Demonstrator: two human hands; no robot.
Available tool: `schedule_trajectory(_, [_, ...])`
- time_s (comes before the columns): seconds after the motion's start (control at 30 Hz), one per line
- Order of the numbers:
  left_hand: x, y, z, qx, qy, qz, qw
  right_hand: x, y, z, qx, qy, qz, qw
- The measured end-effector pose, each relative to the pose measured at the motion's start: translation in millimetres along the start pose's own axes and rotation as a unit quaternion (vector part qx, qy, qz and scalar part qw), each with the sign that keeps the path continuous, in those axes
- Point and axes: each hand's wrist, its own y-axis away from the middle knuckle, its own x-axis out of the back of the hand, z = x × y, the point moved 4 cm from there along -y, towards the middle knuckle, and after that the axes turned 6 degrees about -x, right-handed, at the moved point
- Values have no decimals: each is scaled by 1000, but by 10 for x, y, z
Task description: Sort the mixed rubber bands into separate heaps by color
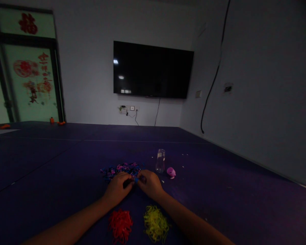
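Observation:
My left hand (119,186) and my right hand (150,183) meet over the dark purple surface, fingertips pinched together. Between them shows a small blue band (136,179), which both hands grip; its exact shape is too small to make out. Just behind my left hand lies a mixed pile of blue, pink and purple rubber bands (126,167), partly hidden by the fingers. Nearer to me, between my forearms, are a pile of red rubber bands (120,225) and a pile of yellow rubber bands (156,224).
A clear bottle (160,161) stands upright beyond my right hand, with a pink cap-like piece (171,173) at its right. Small white scraps dot the surface (226,190). Orange objects (61,123) lie at the far left edge. A television (153,69) hangs on the wall.

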Motion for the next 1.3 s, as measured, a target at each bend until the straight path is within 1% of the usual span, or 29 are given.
schedule_trajectory(0.23, [8,-15,7,-8,25,-1,1000,-20,1,10,9,2,-10,1000])
schedule_trajectory(0.43, [54,-13,116,-69,52,13,996,-1,26,-35,27,14,-30,999])
schedule_trajectory(0.53, [63,-6,155,-86,53,17,995,5,36,-59,43,17,-43,998])
schedule_trajectory(0.73, [65,2,165,-84,47,15,995,-8,39,-77,63,9,-58,996])
schedule_trajectory(0.97, [61,8,170,-88,47,0,995,-29,36,-57,55,18,-67,996])
schedule_trajectory(1.2, [62,13,166,-88,47,15,995,-46,25,-15,50,18,-49,997])
schedule_trajectory(1.3, [59,17,168,-94,44,12,995,-46,24,0,44,22,-43,998])
